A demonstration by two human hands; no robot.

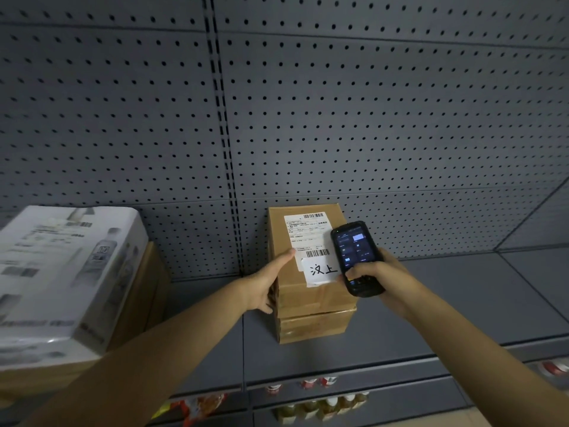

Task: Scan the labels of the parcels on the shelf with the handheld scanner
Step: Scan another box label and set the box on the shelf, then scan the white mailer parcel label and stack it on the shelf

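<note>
A brown cardboard parcel (311,295) lies on the grey shelf (462,303), stacked on a second flat brown box (314,328). Its top carries a white shipping label (308,238) with barcodes and a white slip with handwritten characters (321,270). My left hand (268,282) grips the parcel's left side, thumb on top near the label. My right hand (380,274) holds the black handheld scanner (354,257) over the parcel's right edge, its lit screen facing me, thumb on the keys.
At the left, a white plastic-wrapped pack of bottles (61,278) sits on a brown carton (144,291). A grey pegboard wall (338,118) backs the shelf. Below the shelf edge, bottles and packets (320,405) stand on a lower level.
</note>
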